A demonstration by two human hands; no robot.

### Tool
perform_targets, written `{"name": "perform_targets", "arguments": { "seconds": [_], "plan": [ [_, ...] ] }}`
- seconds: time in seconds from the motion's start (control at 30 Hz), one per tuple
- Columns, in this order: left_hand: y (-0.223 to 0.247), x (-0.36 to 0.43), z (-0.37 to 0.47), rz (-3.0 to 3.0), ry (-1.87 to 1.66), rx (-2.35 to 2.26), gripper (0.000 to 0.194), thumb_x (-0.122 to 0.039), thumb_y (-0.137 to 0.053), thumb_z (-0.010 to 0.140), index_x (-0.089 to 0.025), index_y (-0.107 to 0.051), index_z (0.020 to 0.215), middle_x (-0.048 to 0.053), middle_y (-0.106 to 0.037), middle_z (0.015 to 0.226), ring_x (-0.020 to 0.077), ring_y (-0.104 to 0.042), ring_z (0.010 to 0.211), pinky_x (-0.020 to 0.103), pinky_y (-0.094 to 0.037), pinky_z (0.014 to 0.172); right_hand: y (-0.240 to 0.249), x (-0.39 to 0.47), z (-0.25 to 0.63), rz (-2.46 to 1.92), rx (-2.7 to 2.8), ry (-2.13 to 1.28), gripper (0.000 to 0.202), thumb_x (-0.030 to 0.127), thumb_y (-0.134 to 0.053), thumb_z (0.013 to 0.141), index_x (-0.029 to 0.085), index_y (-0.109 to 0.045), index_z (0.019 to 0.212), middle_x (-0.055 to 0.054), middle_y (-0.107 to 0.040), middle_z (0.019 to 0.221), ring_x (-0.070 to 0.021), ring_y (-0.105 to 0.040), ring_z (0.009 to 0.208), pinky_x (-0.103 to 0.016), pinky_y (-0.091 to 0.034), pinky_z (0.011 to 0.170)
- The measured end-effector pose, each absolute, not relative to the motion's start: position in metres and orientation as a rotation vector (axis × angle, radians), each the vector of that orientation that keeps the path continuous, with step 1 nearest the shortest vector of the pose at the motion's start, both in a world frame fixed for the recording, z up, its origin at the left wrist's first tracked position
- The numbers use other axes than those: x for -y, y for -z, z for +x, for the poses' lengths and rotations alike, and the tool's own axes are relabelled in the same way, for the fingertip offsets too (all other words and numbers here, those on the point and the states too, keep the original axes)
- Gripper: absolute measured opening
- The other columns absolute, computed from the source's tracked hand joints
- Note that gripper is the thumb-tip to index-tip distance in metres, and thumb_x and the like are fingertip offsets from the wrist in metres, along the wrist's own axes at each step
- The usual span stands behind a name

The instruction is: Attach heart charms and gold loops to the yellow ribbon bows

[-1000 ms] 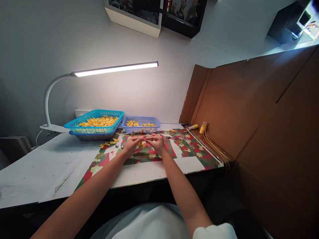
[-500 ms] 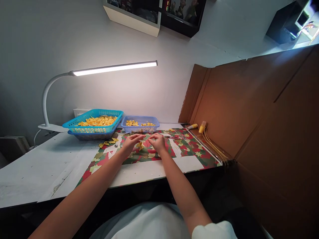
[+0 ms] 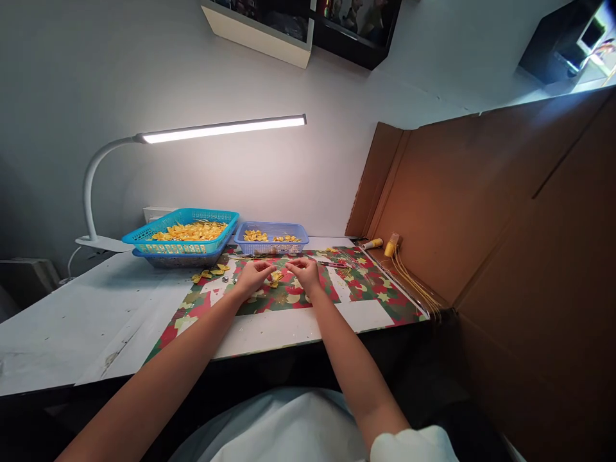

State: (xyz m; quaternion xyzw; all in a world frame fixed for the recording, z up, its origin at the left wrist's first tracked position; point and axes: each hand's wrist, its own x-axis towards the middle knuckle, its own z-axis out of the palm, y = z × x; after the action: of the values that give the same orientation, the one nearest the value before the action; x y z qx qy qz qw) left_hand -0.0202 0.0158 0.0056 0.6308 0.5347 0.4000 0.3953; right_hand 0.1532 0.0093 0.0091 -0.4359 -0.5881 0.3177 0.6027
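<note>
My left hand (image 3: 254, 277) hovers over the patterned sheet with thumb and fingertips pinched together. Facing it, my right hand (image 3: 305, 274) is pinched the same way, a small gap apart. What the fingertips hold is too fine to make out. Just below the gap is a yellow bow-like piece (image 3: 276, 279); whether it hangs from my fingers or lies on the sheet, I cannot tell. Several similar yellow pieces (image 3: 206, 274) lie left of my left hand, near a small shiny round object (image 3: 225, 279).
A turquoise basket (image 3: 180, 249) heaped with yellow pieces sits at the back left, beside a lilac basket (image 3: 274, 248) holding fewer. A lit desk lamp (image 3: 224, 129) reaches overhead. On the right stand a cardboard panel (image 3: 481, 212), yellow cords (image 3: 414, 282) and a thin red tool (image 3: 334, 264).
My left fingertips have dipped slightly and drawn a little away from my right hand. The yellow piece below them sits slightly further right. The whole view has shifted a little.
</note>
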Motion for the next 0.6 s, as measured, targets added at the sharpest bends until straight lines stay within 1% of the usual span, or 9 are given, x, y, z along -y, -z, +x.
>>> {"name": "perform_targets", "arguments": {
  "seconds": [0.17,0.37,0.6],
  "plan": [
    [-0.0041,-0.0182,-0.0235,1.672,-0.933,-1.433,0.031,-0.034,-0.061,0.093,-0.016,-0.062,0.118,0.008,-0.064,0.119,0.0243,-0.065,0.100,0.042,-0.057,0.083,-0.0084,-0.0112,0.1554,-1.015,1.276,-0.786,0.021,0.038,-0.071,0.064,0.018,-0.073,0.067,-0.005,-0.073,0.069,-0.0204,-0.066,0.068,-0.030,-0.051,0.062],
    [-0.0033,-0.0181,-0.0251,1.749,-0.921,-1.443,0.031,-0.032,-0.062,0.093,-0.016,-0.062,0.119,0.009,-0.064,0.122,0.0243,-0.065,0.102,0.043,-0.057,0.085,-0.0082,-0.0141,0.1584,-1.042,1.186,-0.783,0.020,0.038,-0.070,0.062,0.019,-0.072,0.066,-0.004,-0.073,0.069,-0.0198,-0.065,0.068,-0.029,-0.052,0.063],
    [-0.0012,-0.0165,-0.0248,1.812,-0.901,-1.391,0.027,-0.032,-0.062,0.093,-0.017,-0.063,0.116,0.008,-0.065,0.117,0.0225,-0.066,0.098,0.042,-0.057,0.083,-0.0055,-0.0178,0.1626,-1.124,1.081,-0.740,0.020,0.039,-0.068,0.063,0.019,-0.071,0.064,-0.003,-0.070,0.063,-0.0185,-0.061,0.061,-0.028,-0.047,0.054]
  ]
}}
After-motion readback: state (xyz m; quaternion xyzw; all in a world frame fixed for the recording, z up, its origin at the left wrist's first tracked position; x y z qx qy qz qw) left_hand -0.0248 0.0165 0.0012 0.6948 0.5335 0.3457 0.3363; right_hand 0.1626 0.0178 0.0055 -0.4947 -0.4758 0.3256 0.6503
